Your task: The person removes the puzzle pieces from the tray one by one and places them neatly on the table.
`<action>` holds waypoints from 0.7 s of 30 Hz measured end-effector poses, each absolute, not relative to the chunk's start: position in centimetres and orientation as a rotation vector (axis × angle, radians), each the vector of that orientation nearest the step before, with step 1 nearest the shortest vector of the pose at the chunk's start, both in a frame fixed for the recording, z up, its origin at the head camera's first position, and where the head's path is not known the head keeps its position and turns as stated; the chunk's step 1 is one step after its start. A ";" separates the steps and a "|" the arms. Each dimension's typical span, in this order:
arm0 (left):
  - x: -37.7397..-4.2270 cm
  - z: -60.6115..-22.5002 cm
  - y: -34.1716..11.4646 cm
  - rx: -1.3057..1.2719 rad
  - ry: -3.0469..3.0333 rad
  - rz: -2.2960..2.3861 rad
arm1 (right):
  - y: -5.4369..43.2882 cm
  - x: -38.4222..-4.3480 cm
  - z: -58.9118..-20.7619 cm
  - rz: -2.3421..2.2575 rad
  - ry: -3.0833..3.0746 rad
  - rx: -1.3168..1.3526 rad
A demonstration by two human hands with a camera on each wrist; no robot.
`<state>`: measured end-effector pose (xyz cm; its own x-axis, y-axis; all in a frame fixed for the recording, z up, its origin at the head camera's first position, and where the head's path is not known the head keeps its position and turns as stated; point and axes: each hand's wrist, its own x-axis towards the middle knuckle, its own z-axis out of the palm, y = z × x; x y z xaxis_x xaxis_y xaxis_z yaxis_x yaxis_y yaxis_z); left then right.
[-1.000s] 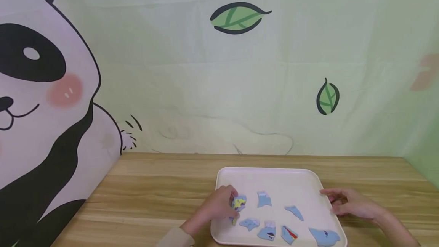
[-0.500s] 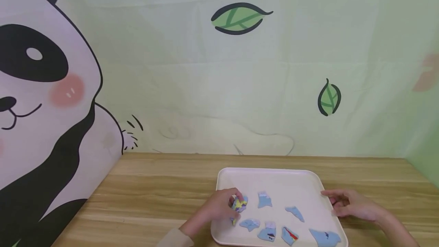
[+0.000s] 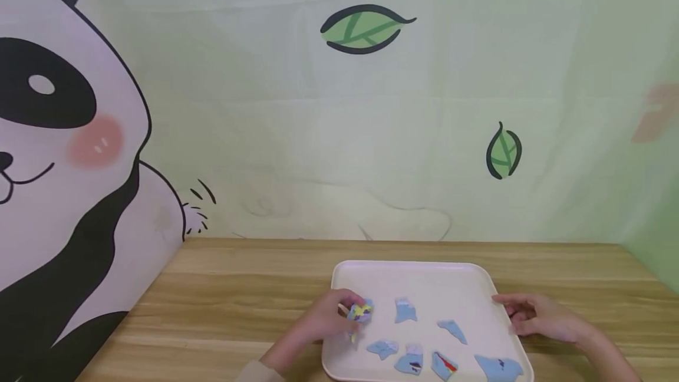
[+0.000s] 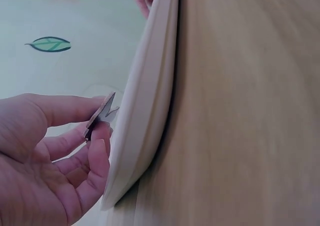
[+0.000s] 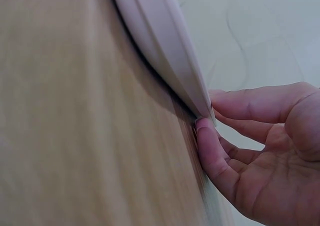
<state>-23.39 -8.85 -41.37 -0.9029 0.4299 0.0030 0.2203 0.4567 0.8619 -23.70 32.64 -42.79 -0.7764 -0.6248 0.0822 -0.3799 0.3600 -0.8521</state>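
A puzzle piece (image 3: 362, 310) with a yellow picture on blue is pinched between the thumb and fingers of my left hand (image 3: 325, 317), at the left side of a white tray (image 3: 414, 279). Seen nearly edge-on, the same piece (image 4: 104, 115) appears in the left wrist view close to the tray's rim. A small yellow bit shows just below the left thumb. My right hand (image 3: 549, 320) holds the tray's right edge; in the right wrist view its thumb and index finger meet at the rim (image 5: 192, 81), the other fingers curled.
Several blue puzzle pieces lie apart on the tray, among them one with a red stripe (image 3: 443, 365), a large one (image 3: 498, 367) at the front right and a slim one (image 3: 452, 331). The wooden table (image 3: 239, 293) meets a pale green wall cloth (image 3: 297, 134) behind.
My left hand's fingers have closed on the yellow-and-blue piece and drawn it slightly left. The right hand has stayed at the tray's edge. The head view has shifted slightly.
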 end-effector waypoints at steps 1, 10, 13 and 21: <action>-23.4 -41.3 -9.0 0.556 2.484 1.441 | 32.6 -23.7 -42.8 -1.380 2.369 -0.893; -23.7 -41.3 -10.8 0.517 2.479 1.583 | 32.4 -23.3 -42.6 -1.396 2.377 -0.865; -24.0 -41.2 -11.6 0.490 2.468 1.638 | 32.4 -23.3 -42.5 -1.394 2.378 -0.858; -24.7 -40.8 -13.0 0.369 2.486 1.716 | 32.2 -23.4 -42.4 -1.378 2.387 -0.840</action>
